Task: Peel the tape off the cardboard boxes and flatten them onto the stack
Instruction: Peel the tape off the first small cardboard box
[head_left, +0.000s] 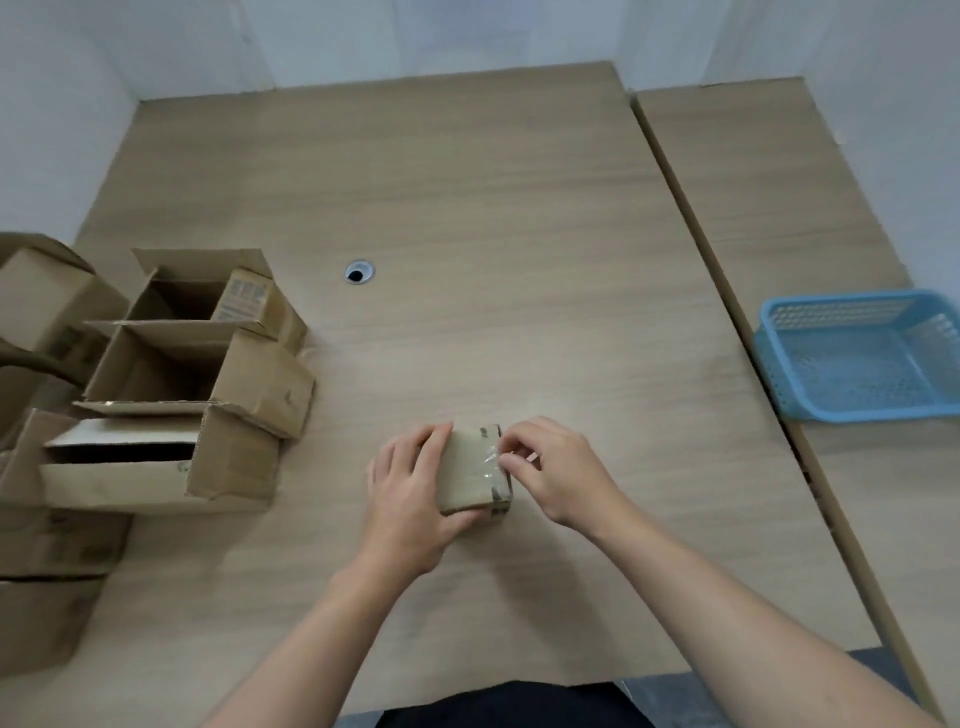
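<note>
L hand (410, 501) grips cardboard box (467, 473), R hand (553, 475) prob. pinches tape (489, 460)

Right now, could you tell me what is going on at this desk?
A person holds a small cardboard box on the table. The left hand grips its left side, while the right hand pinches the clear tape at its right edge. Opened boxes are piled at the left, and a blue basket sits on the right.
</note>
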